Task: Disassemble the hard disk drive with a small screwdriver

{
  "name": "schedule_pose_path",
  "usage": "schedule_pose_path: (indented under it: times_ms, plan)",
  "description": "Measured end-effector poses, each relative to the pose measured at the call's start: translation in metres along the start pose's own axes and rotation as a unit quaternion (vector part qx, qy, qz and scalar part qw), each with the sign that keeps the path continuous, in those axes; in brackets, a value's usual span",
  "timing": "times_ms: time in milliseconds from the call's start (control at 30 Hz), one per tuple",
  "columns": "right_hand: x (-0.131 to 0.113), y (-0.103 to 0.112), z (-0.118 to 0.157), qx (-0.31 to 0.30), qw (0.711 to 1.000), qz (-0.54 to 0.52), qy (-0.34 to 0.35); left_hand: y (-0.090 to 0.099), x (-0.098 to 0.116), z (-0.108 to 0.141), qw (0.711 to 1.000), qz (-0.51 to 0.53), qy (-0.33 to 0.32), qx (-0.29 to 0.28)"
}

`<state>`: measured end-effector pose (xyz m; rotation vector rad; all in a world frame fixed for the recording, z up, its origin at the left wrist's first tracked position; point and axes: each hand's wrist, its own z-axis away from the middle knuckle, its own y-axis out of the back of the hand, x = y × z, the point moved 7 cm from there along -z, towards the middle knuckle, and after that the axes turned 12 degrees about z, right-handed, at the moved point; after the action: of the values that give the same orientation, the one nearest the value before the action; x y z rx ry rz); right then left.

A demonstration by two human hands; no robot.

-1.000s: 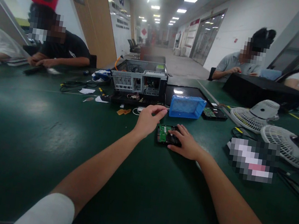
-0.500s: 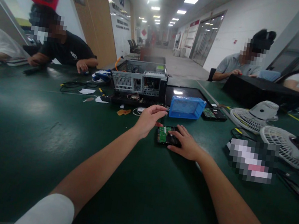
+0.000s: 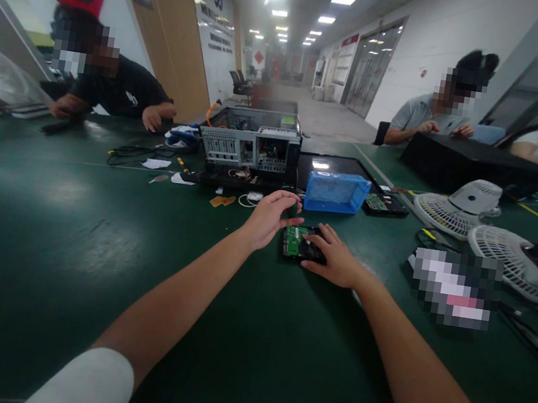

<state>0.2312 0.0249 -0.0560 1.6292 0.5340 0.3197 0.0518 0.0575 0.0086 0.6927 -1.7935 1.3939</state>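
Note:
A hard drive [image 3: 294, 240] lies on the green table with its green circuit board facing up. My right hand [image 3: 336, 259] rests over its right part, the thumb at the near edge and fingers reaching to the far edge, gripping it. An index finger lies across the board. My left hand [image 3: 269, 218] hovers just left of and above the drive, its fingers curved and apart. I see nothing clearly held between the left fingertips.
Beyond my hands stand a blue plastic bin [image 3: 335, 194] and an opened computer case [image 3: 249, 148]. Another circuit board unit [image 3: 384, 204] lies right of the bin. White fan parts [image 3: 460, 206] sit on the right. Co-workers sit across the table.
The fingers of my left hand have spread, with one now reaching right above the drive's far edge. My right hand and the hard drive stay in place.

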Motion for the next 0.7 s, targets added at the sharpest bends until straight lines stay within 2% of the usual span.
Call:
schedule_pose_path:
  times_ms: [200, 433, 700]
  plan:
    - [0.0028, -0.0035, -0.0003, 0.001, 1.0, -0.001, 0.003, -0.0021, 0.0047, -0.0001, 1.0, 0.018, -0.018, -0.002]
    - [0.0038, -0.0041, 0.0003, 0.001, 1.0, -0.004, 0.004, -0.0033, 0.004, 0.0004, 1.0, -0.006, -0.027, -0.011]
    - [0.0036, -0.0055, -0.0004, 0.002, 1.0, -0.001, 0.001, 0.0025, 0.0052, -0.0006, 1.0, -0.013, -0.023, 0.013]
